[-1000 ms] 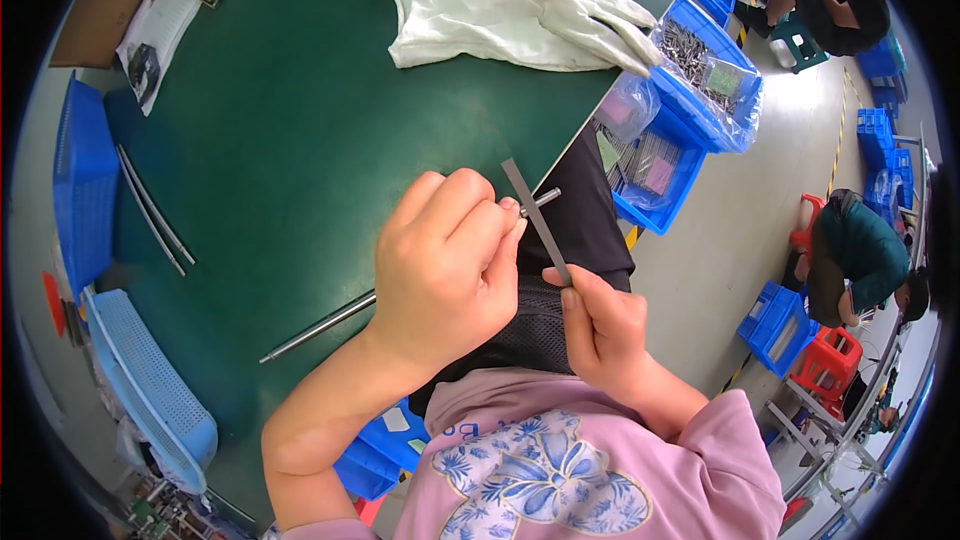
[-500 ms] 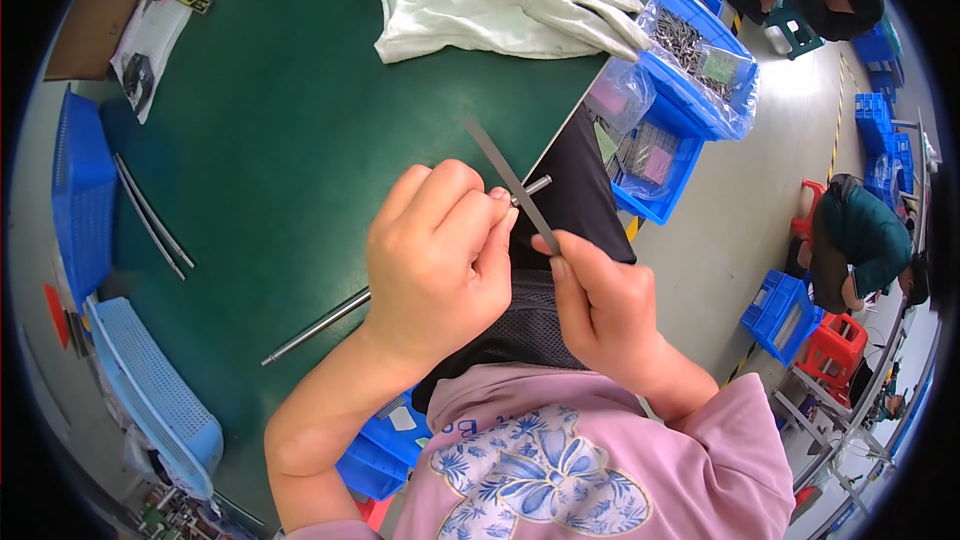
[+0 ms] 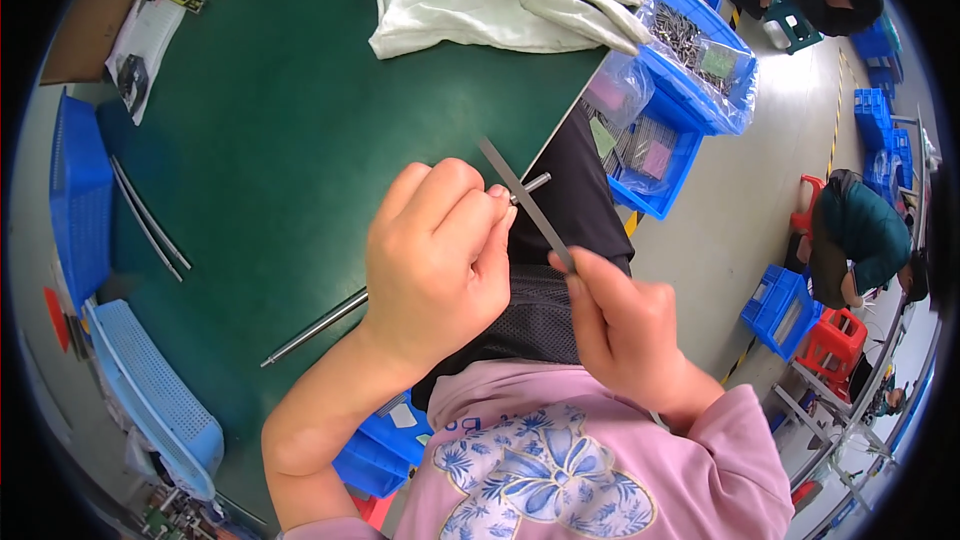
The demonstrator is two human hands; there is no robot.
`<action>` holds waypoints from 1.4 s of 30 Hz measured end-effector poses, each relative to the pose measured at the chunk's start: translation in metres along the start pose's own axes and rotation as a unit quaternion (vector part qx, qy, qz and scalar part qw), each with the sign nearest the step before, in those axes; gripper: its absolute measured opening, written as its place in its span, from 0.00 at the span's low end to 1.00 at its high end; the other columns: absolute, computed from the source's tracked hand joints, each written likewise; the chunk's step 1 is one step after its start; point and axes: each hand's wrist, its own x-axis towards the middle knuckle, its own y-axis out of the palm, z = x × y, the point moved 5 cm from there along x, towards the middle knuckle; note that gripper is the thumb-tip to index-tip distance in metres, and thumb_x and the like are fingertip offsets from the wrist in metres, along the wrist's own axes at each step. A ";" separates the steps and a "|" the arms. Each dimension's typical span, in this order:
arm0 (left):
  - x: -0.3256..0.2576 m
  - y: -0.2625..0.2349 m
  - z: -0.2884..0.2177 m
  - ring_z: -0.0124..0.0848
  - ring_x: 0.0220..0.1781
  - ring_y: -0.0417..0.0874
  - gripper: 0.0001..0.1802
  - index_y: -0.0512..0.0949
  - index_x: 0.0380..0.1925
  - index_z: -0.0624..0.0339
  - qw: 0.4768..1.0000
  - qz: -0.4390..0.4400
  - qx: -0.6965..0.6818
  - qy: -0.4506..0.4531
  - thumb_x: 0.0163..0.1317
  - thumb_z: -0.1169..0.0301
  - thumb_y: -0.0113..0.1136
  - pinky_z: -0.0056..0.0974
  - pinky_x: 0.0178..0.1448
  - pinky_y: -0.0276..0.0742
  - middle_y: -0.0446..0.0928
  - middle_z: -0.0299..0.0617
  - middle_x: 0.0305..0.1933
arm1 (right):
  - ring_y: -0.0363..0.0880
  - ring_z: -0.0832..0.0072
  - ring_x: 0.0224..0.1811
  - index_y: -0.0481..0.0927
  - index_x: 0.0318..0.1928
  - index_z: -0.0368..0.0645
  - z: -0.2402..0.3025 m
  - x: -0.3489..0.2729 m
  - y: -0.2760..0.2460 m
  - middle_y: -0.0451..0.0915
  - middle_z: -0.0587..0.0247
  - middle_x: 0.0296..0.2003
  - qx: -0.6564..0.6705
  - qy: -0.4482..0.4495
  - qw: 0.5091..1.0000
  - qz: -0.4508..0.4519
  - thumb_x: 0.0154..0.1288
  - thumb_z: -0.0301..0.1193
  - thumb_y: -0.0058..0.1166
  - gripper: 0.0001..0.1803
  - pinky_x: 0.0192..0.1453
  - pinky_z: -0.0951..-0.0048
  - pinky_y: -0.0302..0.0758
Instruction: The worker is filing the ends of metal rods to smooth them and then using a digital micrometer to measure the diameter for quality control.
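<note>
My left hand [image 3: 435,260] is closed around a long thin metal rod [image 3: 315,326] that lies slanted over the edge of the green table [image 3: 280,130]; the rod's tip [image 3: 535,182] pokes out past my fingers. My right hand [image 3: 625,325] pinches a flat grey metal file [image 3: 520,198] by its lower end. The file's blade lies across the rod's tip, just beyond my left fingertips.
A pair of white gloves [image 3: 500,5] lies at the table's far edge. Blue bins [image 3: 690,70] with small metal parts in plastic bags stand to the right. Two thin rods [image 3: 150,220] and a blue tray [image 3: 80,190] sit at left. A person [image 3: 860,240] crouches on the floor at right.
The file has slid up and to the left across the rod's tip. My right hand has shifted slightly with it. The left hand keeps its hold on the rod.
</note>
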 end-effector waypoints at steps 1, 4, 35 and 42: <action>-0.001 0.001 -0.001 0.38 0.25 0.69 0.09 0.72 0.19 0.63 1.000 0.003 -0.002 0.001 0.44 0.83 0.64 0.40 0.27 0.66 0.69 0.40 0.25 | 0.68 0.73 0.10 0.79 0.45 0.36 0.002 0.008 0.002 0.69 0.58 0.13 -0.005 -0.013 1.000 -0.006 0.63 0.18 0.50 0.11 0.17 0.74 0.62; -0.003 0.000 0.000 0.38 0.25 0.69 0.09 0.72 0.19 0.62 1.000 0.001 0.000 -0.008 0.44 0.82 0.64 0.40 0.27 0.66 0.69 0.40 0.25 | 0.69 0.71 0.10 0.79 0.44 0.36 0.002 0.008 0.006 0.70 0.57 0.14 -0.003 -0.008 1.000 -0.015 0.63 0.18 0.50 0.10 0.16 0.72 0.62; -0.001 0.000 0.002 0.38 0.24 0.68 0.09 0.73 0.20 0.63 1.000 0.002 0.007 -0.002 0.44 0.83 0.64 0.39 0.26 0.65 0.69 0.40 0.24 | 0.74 0.67 0.12 0.78 0.44 0.35 -0.009 -0.007 0.018 0.79 0.57 0.21 -0.007 -0.031 0.998 -0.051 0.61 0.18 0.51 0.10 0.17 0.71 0.67; -0.003 0.000 0.003 0.37 0.23 0.68 0.09 0.73 0.20 0.63 1.000 0.000 0.006 -0.015 0.44 0.83 0.65 0.39 0.25 0.65 0.69 0.40 0.24 | 0.72 0.69 0.12 0.78 0.43 0.34 -0.014 0.001 0.032 0.79 0.56 0.22 -0.017 -0.077 0.993 -0.084 0.58 0.17 0.53 0.11 0.16 0.72 0.66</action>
